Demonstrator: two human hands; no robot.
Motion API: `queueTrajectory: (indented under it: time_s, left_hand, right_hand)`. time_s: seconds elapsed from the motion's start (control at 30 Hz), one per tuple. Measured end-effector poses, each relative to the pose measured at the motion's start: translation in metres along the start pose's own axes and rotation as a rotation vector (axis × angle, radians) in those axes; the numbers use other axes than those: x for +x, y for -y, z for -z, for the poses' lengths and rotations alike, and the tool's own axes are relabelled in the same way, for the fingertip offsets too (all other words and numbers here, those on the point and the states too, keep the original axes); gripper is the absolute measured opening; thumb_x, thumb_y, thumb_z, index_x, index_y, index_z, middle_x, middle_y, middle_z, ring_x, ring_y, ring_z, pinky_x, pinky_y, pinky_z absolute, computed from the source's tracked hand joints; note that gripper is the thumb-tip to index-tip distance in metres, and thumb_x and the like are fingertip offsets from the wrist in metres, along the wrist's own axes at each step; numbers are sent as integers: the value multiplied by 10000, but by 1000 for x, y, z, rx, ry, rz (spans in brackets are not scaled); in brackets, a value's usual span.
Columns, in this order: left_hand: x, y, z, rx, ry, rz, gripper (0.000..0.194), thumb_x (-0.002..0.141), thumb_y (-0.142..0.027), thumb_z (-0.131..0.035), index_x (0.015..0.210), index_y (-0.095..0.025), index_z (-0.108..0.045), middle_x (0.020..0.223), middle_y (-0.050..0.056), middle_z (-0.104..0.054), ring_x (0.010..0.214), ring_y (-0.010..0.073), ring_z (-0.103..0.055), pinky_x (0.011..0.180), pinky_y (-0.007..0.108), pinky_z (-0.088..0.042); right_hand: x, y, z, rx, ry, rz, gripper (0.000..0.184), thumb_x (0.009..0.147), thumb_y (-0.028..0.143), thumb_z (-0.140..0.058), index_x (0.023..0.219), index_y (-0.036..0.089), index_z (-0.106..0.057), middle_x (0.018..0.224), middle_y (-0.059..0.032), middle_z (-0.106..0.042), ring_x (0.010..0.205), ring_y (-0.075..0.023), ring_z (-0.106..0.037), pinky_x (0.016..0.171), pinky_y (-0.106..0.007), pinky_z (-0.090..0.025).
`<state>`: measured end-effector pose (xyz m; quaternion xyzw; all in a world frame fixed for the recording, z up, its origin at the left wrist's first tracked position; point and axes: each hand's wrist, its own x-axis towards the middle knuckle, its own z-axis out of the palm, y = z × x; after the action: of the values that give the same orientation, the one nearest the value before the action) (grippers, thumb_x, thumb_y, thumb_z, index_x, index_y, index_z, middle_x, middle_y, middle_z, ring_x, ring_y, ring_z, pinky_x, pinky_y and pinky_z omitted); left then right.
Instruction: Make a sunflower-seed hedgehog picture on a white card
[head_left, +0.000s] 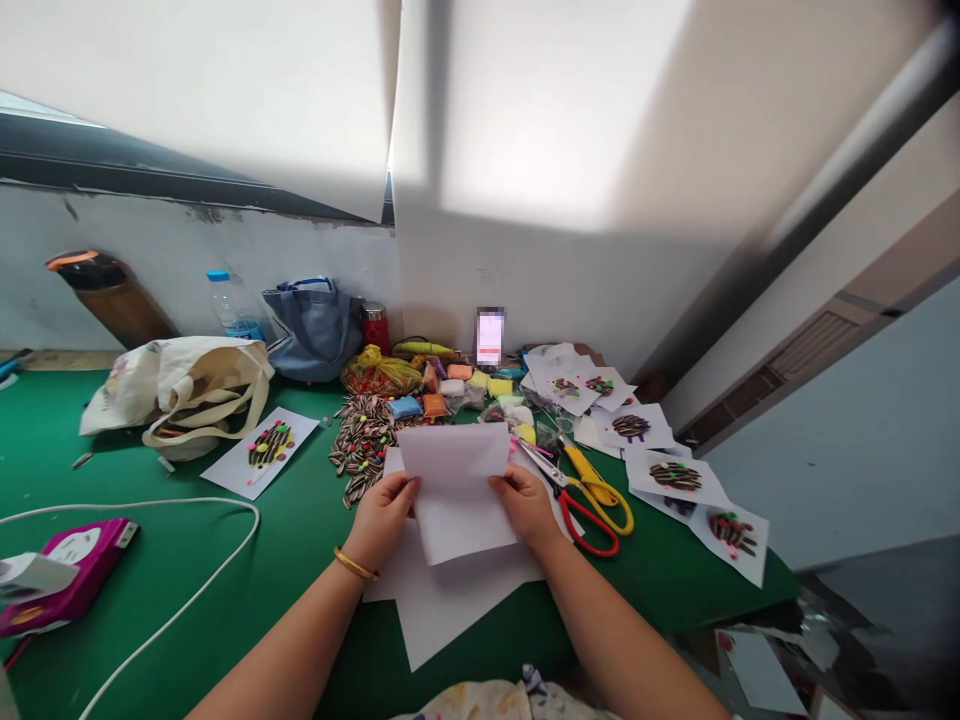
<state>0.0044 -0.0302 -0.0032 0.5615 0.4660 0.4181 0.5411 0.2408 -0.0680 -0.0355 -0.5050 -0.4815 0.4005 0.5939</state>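
Note:
Both my hands hold a folded white sheet of paper [459,490] just above the green table [225,560]. My left hand [386,515], with a gold bangle at the wrist, pinches its left edge. My right hand [526,503] grips the right edge. More white sheets [450,600] lie flat under the held one. A heap of sunflower seeds [361,440] sits just beyond my left hand.
Yellow scissors [600,488] and red scissors [589,530] lie right of my right hand. Seed pictures on paper [675,475] line the right edge, one more picture [266,447] at left. Clay packets [450,390], bags [187,385], a phone [490,335], a white cable [187,590].

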Motion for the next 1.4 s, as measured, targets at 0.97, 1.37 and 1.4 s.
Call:
queueTrajectory:
  time_s: [0.97,1.37,1.4]
  left_hand:
    - [-3,7,-6,184,-15,63,409,733,-560,-607,668,-159,-650,508,-20,-544,462,120,-455,457,227,-341]
    - [-6,0,-8,134,29,83,415,725,-557,-620,803,-156,-691,558,-11,-580,487,137,-533,469,233,-401]
    - [-5,-1,-7,140,31,51,413,717,-556,-635,794,-156,-702,618,14,-632,554,156,-577,512,241,-432]
  right_hand:
    - [0,12,-1,7,-120,-1,318,765,495,-683,748,184,-620,680,-1,-551,628,-139,-451,580,-261,-398]
    - [5,3,6,59,-183,41,294,779,465,-688,725,189,-604,665,24,-536,622,-124,-438,608,-252,-381]
    - [4,4,6,56,-165,37,293,781,463,-687,721,189,-603,661,24,-532,616,-123,-434,600,-252,-378]
